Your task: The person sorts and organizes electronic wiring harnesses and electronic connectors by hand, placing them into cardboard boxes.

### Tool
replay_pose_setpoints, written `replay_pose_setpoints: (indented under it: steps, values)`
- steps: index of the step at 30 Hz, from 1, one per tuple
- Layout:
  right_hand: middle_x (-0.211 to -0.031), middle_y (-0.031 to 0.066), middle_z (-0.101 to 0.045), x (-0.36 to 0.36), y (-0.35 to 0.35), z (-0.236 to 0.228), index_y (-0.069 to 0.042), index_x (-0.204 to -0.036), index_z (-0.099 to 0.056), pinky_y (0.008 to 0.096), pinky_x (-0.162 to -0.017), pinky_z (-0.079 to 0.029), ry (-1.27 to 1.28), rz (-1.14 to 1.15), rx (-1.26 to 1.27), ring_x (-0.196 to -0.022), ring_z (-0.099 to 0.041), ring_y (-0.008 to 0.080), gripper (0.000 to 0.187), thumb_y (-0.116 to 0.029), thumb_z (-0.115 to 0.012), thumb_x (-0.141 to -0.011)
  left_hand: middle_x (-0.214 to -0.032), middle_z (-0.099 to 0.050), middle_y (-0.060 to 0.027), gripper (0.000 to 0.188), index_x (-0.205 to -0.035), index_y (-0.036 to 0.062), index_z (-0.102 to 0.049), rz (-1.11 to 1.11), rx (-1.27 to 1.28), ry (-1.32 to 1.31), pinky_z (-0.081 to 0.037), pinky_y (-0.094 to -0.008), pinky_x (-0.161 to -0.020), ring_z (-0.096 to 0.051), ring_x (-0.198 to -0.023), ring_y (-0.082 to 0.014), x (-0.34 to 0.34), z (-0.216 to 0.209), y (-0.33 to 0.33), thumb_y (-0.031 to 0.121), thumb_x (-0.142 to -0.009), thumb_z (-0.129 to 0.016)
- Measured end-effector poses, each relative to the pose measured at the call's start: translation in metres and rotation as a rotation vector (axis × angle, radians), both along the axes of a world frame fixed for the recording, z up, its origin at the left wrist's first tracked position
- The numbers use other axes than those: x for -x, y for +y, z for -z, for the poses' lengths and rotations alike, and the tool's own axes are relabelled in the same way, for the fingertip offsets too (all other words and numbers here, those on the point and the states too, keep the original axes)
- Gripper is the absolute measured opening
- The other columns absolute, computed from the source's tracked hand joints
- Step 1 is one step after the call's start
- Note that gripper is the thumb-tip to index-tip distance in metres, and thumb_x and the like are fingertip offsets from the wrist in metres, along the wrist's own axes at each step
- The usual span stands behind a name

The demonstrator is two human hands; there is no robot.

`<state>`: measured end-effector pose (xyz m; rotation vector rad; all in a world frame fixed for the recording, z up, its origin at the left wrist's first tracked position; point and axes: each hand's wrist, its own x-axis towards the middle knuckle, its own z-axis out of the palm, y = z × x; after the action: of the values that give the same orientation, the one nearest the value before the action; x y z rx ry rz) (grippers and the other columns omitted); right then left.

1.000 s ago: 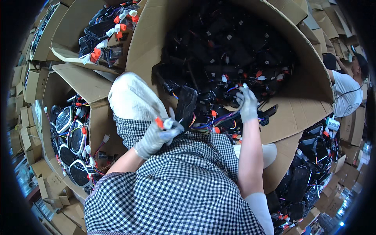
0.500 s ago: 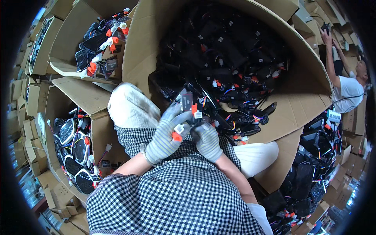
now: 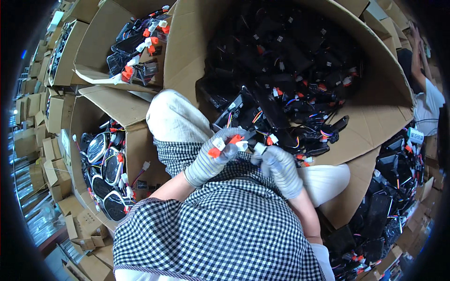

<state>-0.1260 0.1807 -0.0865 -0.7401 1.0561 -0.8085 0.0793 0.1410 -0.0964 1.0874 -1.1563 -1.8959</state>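
Observation:
In striped work gloves, both my hands are over my lap at the near edge of a large cardboard box (image 3: 185, 61). My left hand (image 3: 204, 164) is closed around white and orange plug connectors (image 3: 215, 152), whose ends stick out between thumb and fingers. Just to the right, my right hand (image 3: 283, 173) is closed, with a white connector (image 3: 259, 148) at its fingertips. A small gap separates the hands. What the connectors are wired to is partly hidden by the gloves. Beyond lie black wired units (image 3: 272, 105) with coloured leads.
A smaller box at far left (image 3: 96, 77) holds black units with orange and white plugs. Below it, another box (image 3: 140, 154) contains rounded black panels (image 3: 112, 166). More black units (image 3: 375, 213) are piled at right. A person (image 3: 427, 105) is at the far right.
The dark card-like piece raised above my left hand no longer shows there. My right hand has turned and now has a white connector at its fingertips. The whole view has shifted slightly.

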Motion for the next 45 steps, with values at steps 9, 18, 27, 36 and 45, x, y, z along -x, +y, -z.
replay_pose_setpoints:
  steps: [9, 18, 27, 36, 45]
  values:
    - [-0.049, -0.0054, -0.038, 0.009, -0.019, -0.005, 0.003, -0.084, -0.067, 0.0197, -0.041, -0.019, -0.224, -0.262, -0.289, -0.042, -0.03, 0.0025, 0.043, -0.039, -0.06, -0.085, -0.102, -0.063, -0.0088, 0.038, -0.116, 0.0071, -0.056, 0.203, 0.519, -0.339, -0.048, -0.0316, -0.082, -0.061, -0.094, -0.0217, -0.012, 0.005, 0.004, 0.019, -0.082, -0.068]
    - [-0.054, -0.0073, -0.04, -0.011, -0.01, 0.022, 0.0, -0.09, -0.066, 0.0182, -0.04, -0.022, -0.294, -0.334, -0.277, -0.044, -0.033, 0.0012, 0.033, -0.032, -0.061, -0.088, -0.104, -0.062, -0.0079, 0.033, -0.115, 0.0068, -0.056, 0.326, 0.299, -0.338, -0.047, -0.0303, -0.084, -0.06, -0.093, -0.0193, -0.028, 0.01, 0.016, 0.008, -0.082, -0.063]
    - [-0.065, -0.0044, -0.053, -0.011, -0.008, 0.034, -0.002, -0.091, -0.067, 0.0158, -0.041, -0.027, -0.305, -0.371, -0.275, -0.047, -0.038, 0.0004, 0.026, -0.028, -0.064, -0.086, -0.099, -0.062, -0.0072, 0.034, -0.114, 0.0071, -0.057, 0.312, 0.154, -0.38, -0.047, -0.0297, -0.084, -0.06, -0.09, -0.0176, -0.029, 0.007, 0.022, 0.003, -0.08, -0.061]
    - [-0.071, 0.0148, -0.061, 0.009, 0.0, 0.052, -0.009, -0.084, -0.064, 0.0409, -0.057, -0.047, 0.92, -0.048, 0.442, -0.06, -0.059, 0.0337, 0.029, -0.031, -0.048, -0.091, -0.102, -0.063, -0.0069, 0.047, -0.122, 0.0049, -0.051, 0.267, 0.211, -0.404, -0.046, -0.0299, -0.085, -0.059, -0.094, -0.0172, -0.002, -0.011, 0.001, 0.008, -0.079, -0.068]
    - [-0.085, 0.0105, -0.063, 0.002, -0.018, 0.154, -0.013, -0.098, -0.065, 0.0393, -0.073, -0.048, 1.204, -0.506, 0.733, -0.082, -0.062, 0.029, 0.021, -0.014, -0.05, -0.083, -0.083, -0.063, -0.0089, 0.021, -0.1, 0.0025, -0.059, 0.257, 0.409, -0.527, -0.048, -0.0312, -0.067, -0.061, -0.074, -0.0178, 0.001, -0.002, 0.004, 0.0, -0.08, -0.051]
